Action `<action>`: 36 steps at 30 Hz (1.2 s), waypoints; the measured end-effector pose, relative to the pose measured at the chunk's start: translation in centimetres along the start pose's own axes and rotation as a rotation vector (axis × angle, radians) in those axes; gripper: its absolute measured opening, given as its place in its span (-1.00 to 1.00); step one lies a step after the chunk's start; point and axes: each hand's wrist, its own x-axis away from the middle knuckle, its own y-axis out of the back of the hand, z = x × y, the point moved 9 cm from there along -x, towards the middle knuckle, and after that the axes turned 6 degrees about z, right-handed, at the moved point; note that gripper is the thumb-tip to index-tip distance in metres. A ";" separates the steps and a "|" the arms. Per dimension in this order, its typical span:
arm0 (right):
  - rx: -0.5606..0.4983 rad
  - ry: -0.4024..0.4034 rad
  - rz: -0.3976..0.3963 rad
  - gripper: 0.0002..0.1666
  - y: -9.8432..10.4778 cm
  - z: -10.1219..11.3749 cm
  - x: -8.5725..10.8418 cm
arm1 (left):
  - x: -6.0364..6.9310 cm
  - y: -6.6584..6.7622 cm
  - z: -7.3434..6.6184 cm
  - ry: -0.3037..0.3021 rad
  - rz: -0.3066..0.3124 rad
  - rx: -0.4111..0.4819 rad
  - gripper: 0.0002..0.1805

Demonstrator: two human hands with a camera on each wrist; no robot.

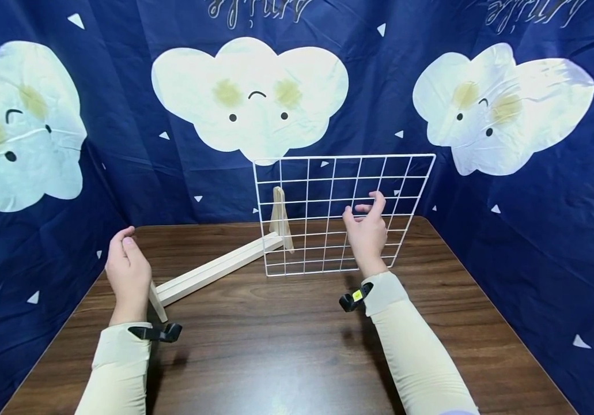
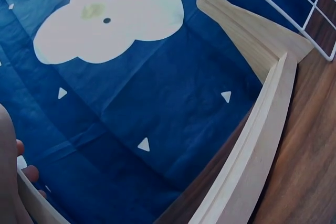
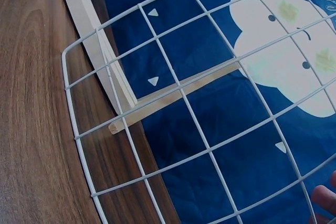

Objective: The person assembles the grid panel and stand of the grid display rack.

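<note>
My left hand (image 1: pixel 128 271) grips the near upright of a pale wooden stand (image 1: pixel 219 266), its fingers curled round that end piece (image 2: pixel 39 203). A grooved crossbar (image 2: pixel 252 156) runs along the table to a tapered far upright (image 1: pixel 278 216). My right hand (image 1: pixel 366 233) holds a white wire grid panel (image 1: pixel 318 272) by its wires, fingers curled; only the fingertips (image 3: pixel 324 198) show in the right wrist view. The panel stands upright and slightly tilted, its left edge in front of the stand's far end. Whether panel and stand touch is unclear.
Everything is on a brown wood-grain table (image 1: pixel 276 340). Behind and at both sides hangs a dark blue cloth (image 1: pixel 125 173) printed with white clouds and small triangles. Each wrist wears a black strap with a camera mount.
</note>
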 end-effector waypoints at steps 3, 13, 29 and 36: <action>-0.008 0.006 -0.005 -0.29 0.0 0.0 0.0 | 0.1 0.2 -0.1 -0.007 -0.012 -0.004 -0.60; 0.002 0.000 -0.007 -0.29 0.0 0.0 -0.1 | 0.0 0.0 -0.2 -0.001 -0.033 -0.003 -0.60; 0.002 0.008 -0.007 -0.29 0.1 0.0 -0.1 | -0.1 -1.1 -0.1 -0.022 -0.014 -0.011 -0.59; 0.013 0.007 -0.010 -0.29 0.1 0.0 0.0 | -0.2 -2.2 -0.1 -0.027 0.008 0.000 -0.58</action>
